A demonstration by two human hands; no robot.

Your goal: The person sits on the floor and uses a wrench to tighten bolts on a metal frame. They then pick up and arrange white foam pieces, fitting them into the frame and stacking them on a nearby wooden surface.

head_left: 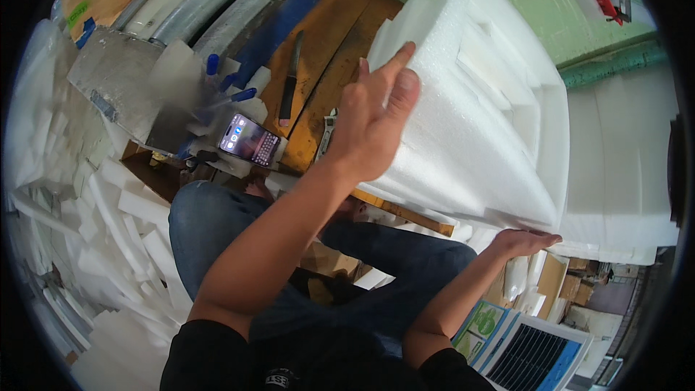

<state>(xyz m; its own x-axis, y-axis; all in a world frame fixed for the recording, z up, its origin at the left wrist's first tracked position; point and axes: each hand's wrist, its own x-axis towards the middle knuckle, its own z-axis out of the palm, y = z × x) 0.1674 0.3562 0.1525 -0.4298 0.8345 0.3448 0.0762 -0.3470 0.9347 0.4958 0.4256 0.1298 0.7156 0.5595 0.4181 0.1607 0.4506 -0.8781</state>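
A large white foam block (427, 159) with stepped recesses on its right side is tilted over the wooden bench. My left hand (380, 108) lies against the block's left side, its index finger stretched upward and the thumb beside it. Under the block's lower right corner, my right hand (528, 243) bears it with the palm turned up and the fingers nearly straight. Between them the two hands hold the block. The faces turned away from me are hidden.
Left of the block, a black-handled knife (291, 80) and an adjustable wrench (326, 136) lie on the wooden bench (329, 43). A lit phone (250, 140) and blue pens (242, 95) are nearby. White foam offcuts (137, 246) heap up at left; a printed carton (521, 347) stands lower right.
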